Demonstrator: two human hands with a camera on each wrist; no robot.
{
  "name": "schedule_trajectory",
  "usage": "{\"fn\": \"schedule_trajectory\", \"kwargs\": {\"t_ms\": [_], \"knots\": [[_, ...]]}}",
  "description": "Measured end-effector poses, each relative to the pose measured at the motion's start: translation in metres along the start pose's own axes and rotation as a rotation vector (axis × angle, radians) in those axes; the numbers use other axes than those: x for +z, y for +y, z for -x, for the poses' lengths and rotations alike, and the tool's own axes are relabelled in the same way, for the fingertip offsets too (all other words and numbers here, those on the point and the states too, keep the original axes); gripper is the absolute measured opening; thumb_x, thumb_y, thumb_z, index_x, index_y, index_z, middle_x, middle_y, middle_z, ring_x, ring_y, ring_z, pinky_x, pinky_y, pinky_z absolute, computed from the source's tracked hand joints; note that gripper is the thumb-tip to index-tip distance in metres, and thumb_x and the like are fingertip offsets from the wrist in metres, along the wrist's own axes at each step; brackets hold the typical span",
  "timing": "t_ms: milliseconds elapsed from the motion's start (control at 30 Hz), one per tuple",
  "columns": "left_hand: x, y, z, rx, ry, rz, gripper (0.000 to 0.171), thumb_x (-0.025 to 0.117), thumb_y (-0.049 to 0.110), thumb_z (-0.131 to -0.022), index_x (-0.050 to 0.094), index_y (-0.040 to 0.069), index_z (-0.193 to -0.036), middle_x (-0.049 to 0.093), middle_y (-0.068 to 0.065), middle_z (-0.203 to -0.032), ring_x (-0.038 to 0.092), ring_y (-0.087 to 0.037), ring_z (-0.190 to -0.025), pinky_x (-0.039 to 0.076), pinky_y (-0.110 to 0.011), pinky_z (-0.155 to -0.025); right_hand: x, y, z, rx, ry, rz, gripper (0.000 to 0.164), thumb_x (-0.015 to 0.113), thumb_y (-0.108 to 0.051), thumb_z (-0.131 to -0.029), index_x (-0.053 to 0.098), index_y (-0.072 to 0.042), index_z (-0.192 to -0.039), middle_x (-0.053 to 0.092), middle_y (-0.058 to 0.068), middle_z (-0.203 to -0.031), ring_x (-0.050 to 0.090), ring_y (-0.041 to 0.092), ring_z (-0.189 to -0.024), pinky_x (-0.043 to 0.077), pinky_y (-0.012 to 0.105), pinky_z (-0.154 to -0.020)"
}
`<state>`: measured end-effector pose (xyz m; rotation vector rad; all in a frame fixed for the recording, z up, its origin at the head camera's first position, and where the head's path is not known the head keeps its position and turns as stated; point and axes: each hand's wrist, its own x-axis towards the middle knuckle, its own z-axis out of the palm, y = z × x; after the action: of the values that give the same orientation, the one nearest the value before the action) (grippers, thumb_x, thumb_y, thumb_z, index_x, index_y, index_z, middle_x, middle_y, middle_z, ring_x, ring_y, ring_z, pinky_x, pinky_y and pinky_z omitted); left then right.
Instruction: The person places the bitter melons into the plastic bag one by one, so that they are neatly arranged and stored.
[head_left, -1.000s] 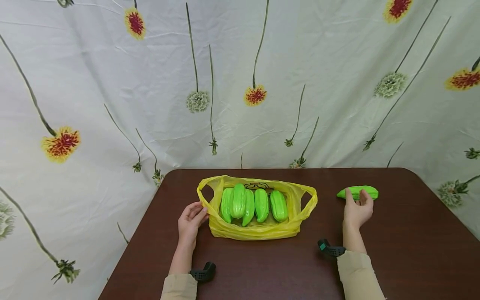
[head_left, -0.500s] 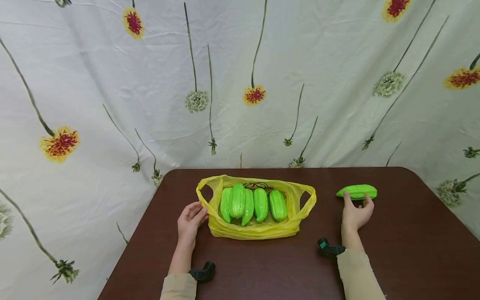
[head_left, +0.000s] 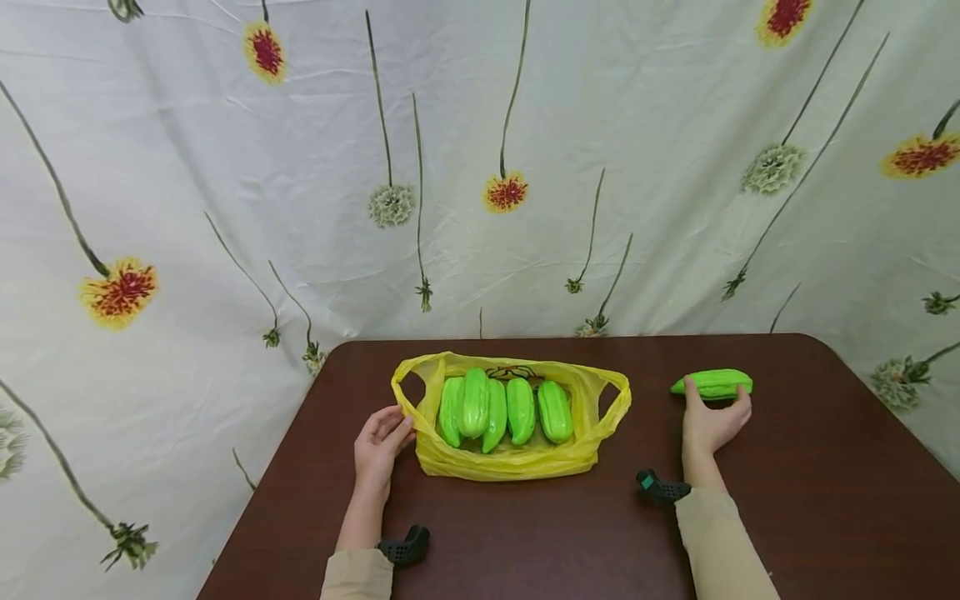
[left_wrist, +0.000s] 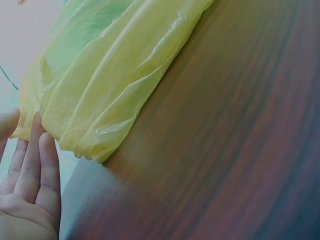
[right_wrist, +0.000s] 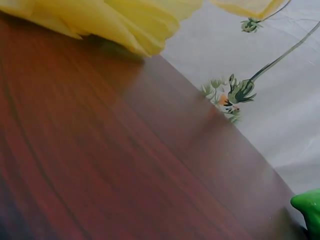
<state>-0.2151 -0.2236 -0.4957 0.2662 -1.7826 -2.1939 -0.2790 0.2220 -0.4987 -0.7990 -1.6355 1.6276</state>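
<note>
A yellow plastic bag (head_left: 510,467) lies on the table with its mouth spread and its two handles out to the sides. Several bright green ridged fruits (head_left: 555,412), tapered at one end, lie inside it. My left hand (head_left: 377,446) pinches the bag's left edge below the handle; in the left wrist view its fingers (left_wrist: 49,170) and thumb meet the crinkled plastic (left_wrist: 100,100). To the right, another green ridged fruit (head_left: 716,382) lies crosswise, my right hand (head_left: 711,429) gripping it with the thumb near its pointed end and fingers at its blunt end. In the right wrist view only the tip of this fruit (right_wrist: 309,210) shows.
The dark brown table (head_left: 525,533) has rounded far corners. Behind it hangs a pale curtain (head_left: 675,250) printed with flowers. Both wrists carry black bands (head_left: 405,546).
My right thumb and fingers have closed in on the lone green fruit, which stays at about the same place. The left hand and the bag hold still. The head view has shifted slightly.
</note>
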Motion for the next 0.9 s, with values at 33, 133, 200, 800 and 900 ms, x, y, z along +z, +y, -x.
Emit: {"fn": "schedule_trajectory", "kwargs": {"t_ms": [33,133,200,800,900], "knots": [[0.0,0.0,0.0,0.001,0.0,0.001,0.035,0.069,0.006,-0.085,0.055,-0.001,-0.117,0.064,0.0,-0.096,0.063,-0.012,-0.083,0.056,-0.028,-0.076,0.001,0.001,-0.002,-0.014,0.005,0.003,0.086,0.078,-0.036,-0.075,0.031,-0.01,-0.142,0.025,0.005,-0.147,0.021,0.012,-0.137,0.015,0.02,-0.111],[0.0,-0.001,0.001,0.007,-0.003,0.005,0.036,0.069,0.006,-0.085,0.054,-0.001,-0.118,0.063,0.0,-0.096,0.063,-0.012,-0.083,0.056,-0.028,-0.076,0.003,0.005,-0.006,-0.049,0.014,0.009,0.088,0.079,-0.04,-0.073,0.032,-0.011,-0.142,0.025,0.004,-0.147,0.021,0.012,-0.136,0.016,0.02,-0.11],[0.0,-0.001,0.0,0.01,-0.005,0.008,0.036,0.069,0.005,-0.085,0.054,-0.002,-0.118,0.063,0.0,-0.096,0.063,-0.013,-0.083,0.056,-0.028,-0.075,0.004,0.006,-0.01,-0.067,0.02,0.009,0.088,0.079,-0.04,-0.072,0.033,-0.012,-0.141,0.025,0.003,-0.147,0.021,0.012,-0.136,0.017,0.019,-0.11],[0.0,0.0,0.0,0.02,0.0,-0.004,0.036,0.07,0.006,-0.084,0.055,-0.001,-0.116,0.062,-0.004,-0.099,0.063,-0.013,-0.084,0.056,-0.029,-0.076,0.007,0.003,-0.022,-0.052,0.028,0.019,0.072,0.076,-0.016,-0.078,0.037,-0.007,-0.138,0.032,0.006,-0.143,0.03,0.015,-0.132,0.022,0.02,-0.108],[0.0,0.0,0.001,0.02,-0.002,-0.005,0.036,0.07,0.006,-0.084,0.055,-0.001,-0.116,0.062,-0.004,-0.1,0.064,-0.013,-0.083,0.056,-0.029,-0.076,0.007,0.003,-0.021,-0.03,0.019,0.018,0.069,0.073,-0.015,-0.079,0.039,-0.006,-0.138,0.034,0.008,-0.142,0.032,0.017,-0.13,0.024,0.021,-0.108]]}}
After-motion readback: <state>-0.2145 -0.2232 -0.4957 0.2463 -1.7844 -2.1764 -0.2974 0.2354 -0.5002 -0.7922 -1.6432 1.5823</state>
